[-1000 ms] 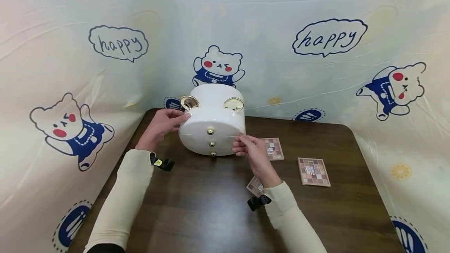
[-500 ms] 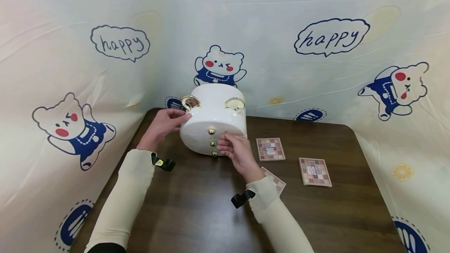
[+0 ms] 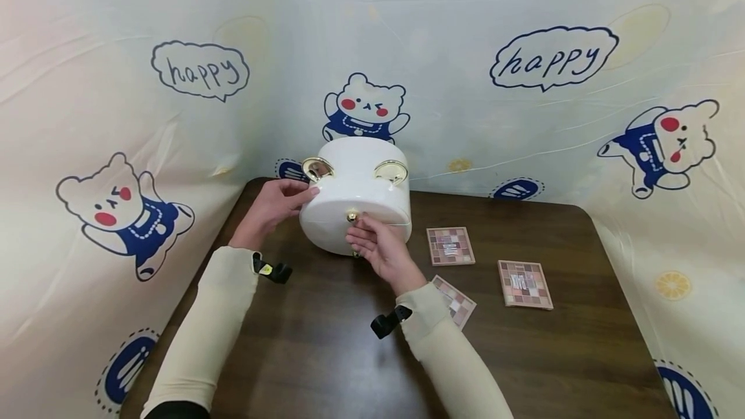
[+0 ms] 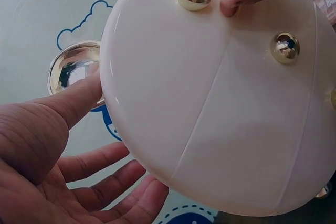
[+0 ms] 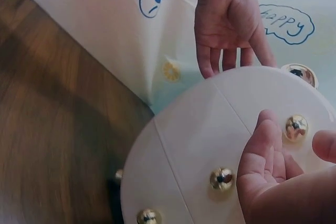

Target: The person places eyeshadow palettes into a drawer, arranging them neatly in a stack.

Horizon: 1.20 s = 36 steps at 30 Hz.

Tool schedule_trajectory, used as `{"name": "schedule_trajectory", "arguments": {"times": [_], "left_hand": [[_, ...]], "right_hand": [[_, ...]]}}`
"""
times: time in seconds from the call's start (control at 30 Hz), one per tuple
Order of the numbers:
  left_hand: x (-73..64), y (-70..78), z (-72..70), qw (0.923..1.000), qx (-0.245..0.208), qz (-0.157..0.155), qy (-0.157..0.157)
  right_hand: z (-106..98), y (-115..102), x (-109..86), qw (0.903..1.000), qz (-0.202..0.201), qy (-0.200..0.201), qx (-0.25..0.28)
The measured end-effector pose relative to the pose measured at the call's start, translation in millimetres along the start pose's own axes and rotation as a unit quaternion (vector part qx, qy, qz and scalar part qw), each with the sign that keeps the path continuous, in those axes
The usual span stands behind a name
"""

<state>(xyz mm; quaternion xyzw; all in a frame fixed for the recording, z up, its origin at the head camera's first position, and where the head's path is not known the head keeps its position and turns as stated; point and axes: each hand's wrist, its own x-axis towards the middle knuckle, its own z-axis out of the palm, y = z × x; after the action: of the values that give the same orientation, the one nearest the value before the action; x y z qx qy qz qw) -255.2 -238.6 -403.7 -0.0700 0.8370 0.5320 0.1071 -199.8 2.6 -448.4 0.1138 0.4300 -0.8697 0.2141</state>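
The white case (image 3: 361, 183) stood on the dark wooden table (image 3: 320, 335), its front face turned toward the person. Three gold knobs ran down that face; two fine seams crossed it. The upper knob (image 5: 295, 128) and the middle knob (image 5: 221, 179) were both visible from the right wrist. Two gold rounded fittings, the left one (image 3: 317, 168) and the right one (image 3: 392, 172), projected from the top of the case.

The left hand (image 3: 280, 202) was at the left side of the case. Its thumb lay along the edge beside the left fitting, and its fingers were extended and spread, tips at the side wall.

The right hand (image 3: 378, 246) was in front of the case, at the upper knob. Thumb and fingers stood apart on either side of the knob; a gap showed in the right wrist view, and no pinch was observed.

Three checked palettes lay to the right of the case: the first palette (image 3: 451, 246) near it, the second palette (image 3: 525, 284) farther out, and the third palette (image 3: 456, 302) toward the person, partly covered by the right sleeve (image 3: 448, 348). Behind the case hung a pale backdrop (image 3: 442, 115) printed with bears and the word "happy".
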Motion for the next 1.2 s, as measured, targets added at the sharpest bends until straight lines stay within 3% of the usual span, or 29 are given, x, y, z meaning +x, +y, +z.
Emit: {"name": "schedule_trajectory", "arguments": {"times": [0.53,0.9,1.2], "left_hand": [[0.3,0.8,-0.5,1.0,0.004,0.004,0.0],[5.2,1.5,0.1,0.9997,0.02,0.007,-0.008],[5.4,1.7,-4.9,0.9991,0.042,-0.004,-0.011]], "right_hand": [[14,6,3.1,0.9989,0.026,0.003,0.039],[13,8,-0.7,0.9999,-0.001,-0.006,0.012],[12,15,-10.1,0.9998,0.002,-0.02,0.003]]}}
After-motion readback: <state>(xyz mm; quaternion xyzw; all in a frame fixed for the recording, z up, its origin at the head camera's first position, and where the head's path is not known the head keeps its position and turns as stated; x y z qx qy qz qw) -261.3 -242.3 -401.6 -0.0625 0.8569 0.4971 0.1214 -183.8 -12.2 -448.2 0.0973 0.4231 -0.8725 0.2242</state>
